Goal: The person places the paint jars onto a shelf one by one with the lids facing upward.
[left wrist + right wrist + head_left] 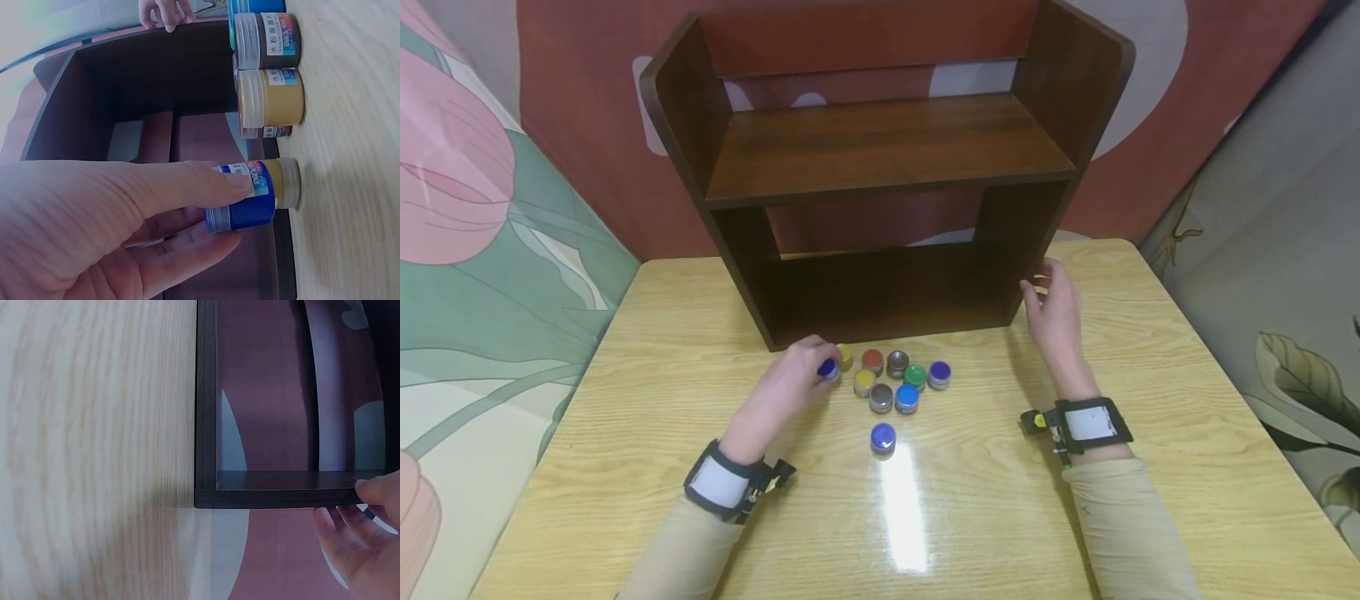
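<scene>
My left hand (790,379) pinches a dark blue paint jar (253,200) between thumb and fingers, tipped on its side in the wrist camera's turned picture. Right behind that jar, overlapped by it, is a yellow paint jar (845,357) near the front of the brown wooden shelf (887,150). My right hand (1056,312) holds the front edge of the shelf's right side panel (275,499), thumb on the inner side and fingers on the outer. A group of paint jars stands just before the shelf, among them a green jar (915,377) and a light blue jar (907,397).
Nearest to me on the table (1000,517) stands a single blue jar (883,438), by a bright light reflection. A purple jar (939,374) is at the right end of the group. Patterned cloth (580,167) hangs behind and beside the table.
</scene>
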Demonstrator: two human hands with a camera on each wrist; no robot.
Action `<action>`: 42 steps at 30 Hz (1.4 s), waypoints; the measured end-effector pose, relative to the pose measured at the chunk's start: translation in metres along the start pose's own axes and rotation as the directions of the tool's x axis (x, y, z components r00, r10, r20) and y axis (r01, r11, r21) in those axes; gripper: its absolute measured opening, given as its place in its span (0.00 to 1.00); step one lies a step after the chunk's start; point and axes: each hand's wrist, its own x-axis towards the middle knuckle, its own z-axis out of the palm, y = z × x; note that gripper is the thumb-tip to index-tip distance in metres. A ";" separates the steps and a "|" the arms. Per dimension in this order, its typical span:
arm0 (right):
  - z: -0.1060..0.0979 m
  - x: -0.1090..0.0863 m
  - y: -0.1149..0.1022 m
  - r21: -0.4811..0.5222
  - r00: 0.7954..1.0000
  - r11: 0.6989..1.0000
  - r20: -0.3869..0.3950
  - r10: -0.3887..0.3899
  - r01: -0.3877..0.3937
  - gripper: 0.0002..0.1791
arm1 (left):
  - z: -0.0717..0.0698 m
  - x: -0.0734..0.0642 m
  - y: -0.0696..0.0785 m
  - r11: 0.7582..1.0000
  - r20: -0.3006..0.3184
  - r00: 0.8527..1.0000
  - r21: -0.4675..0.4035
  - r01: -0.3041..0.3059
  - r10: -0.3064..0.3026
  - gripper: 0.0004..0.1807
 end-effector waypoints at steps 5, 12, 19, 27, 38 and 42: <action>0.000 0.000 0.000 -0.002 1.000 1.000 0.001 0.001 -0.001 0.19 | -0.001 0.000 -0.001 0.999 -0.039 0.998 0.015 -0.046 0.047 0.13; 0.000 0.000 0.001 0.000 1.000 1.000 0.000 0.000 0.000 0.19 | -0.003 0.001 -0.003 0.998 -0.085 0.994 0.021 -0.065 0.067 0.13; 0.000 0.000 0.002 -0.008 1.000 1.000 0.000 0.001 -0.001 0.19 | -0.004 0.001 -0.005 0.999 -0.080 0.996 0.009 -0.043 0.044 0.15; 0.000 0.000 0.002 0.002 1.000 1.000 0.002 -0.001 0.001 0.19 | -0.003 0.002 -0.006 0.998 -0.101 0.993 -0.010 -0.062 0.060 0.11; 0.000 0.001 0.002 0.006 1.000 1.000 0.004 -0.008 0.008 0.19 | -0.007 0.004 -0.007 0.997 -0.159 0.987 -0.075 -0.023 0.011 0.16; 0.000 0.001 0.003 0.008 1.000 1.000 0.003 -0.010 0.010 0.19 | -0.009 0.006 -0.009 0.995 -0.195 0.981 -0.092 -0.030 0.012 0.15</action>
